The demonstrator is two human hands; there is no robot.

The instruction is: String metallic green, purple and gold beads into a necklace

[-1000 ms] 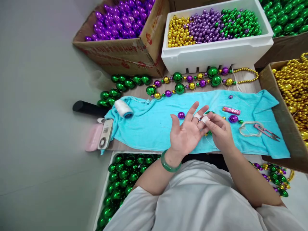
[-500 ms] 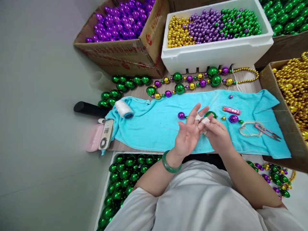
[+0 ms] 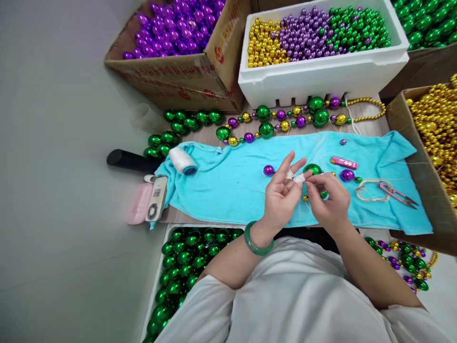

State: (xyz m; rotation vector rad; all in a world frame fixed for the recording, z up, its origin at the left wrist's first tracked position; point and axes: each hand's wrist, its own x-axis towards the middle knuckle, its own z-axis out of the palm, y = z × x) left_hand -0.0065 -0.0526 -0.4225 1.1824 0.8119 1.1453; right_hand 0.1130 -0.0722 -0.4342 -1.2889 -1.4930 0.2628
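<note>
My left hand (image 3: pixel 280 197), with a green bangle at its wrist, hovers over the turquoise towel (image 3: pixel 221 186). White wrapping covers some of its fingers. Its thumb is folded in against them and two fingers point up. My right hand (image 3: pixel 330 200) pinches at the left fingertips, where a thin white thread (image 3: pixel 290 172) runs; it is too fine to follow throughout. Behind and below the hands lie a large green bead (image 3: pixel 312 169), a purple bead (image 3: pixel 269 170) and a small gold bead (image 3: pixel 305 198). Another purple bead (image 3: pixel 347 175) is to the right.
On the towel are a thread spool (image 3: pixel 183 161), a pink lighter (image 3: pixel 344 163) and thread snips (image 3: pixel 398 194). A bead necklace (image 3: pixel 266 129) lies behind. A white foam box (image 3: pixel 321 78), a purple-bead carton (image 3: pixel 171 78) and a gold-bead carton (image 3: pixel 410 138) stand around.
My left hand has turned from an open palm to a closed grip, its thumb now folded in. My right hand has drawn slightly back, its fingertips pinched.
</note>
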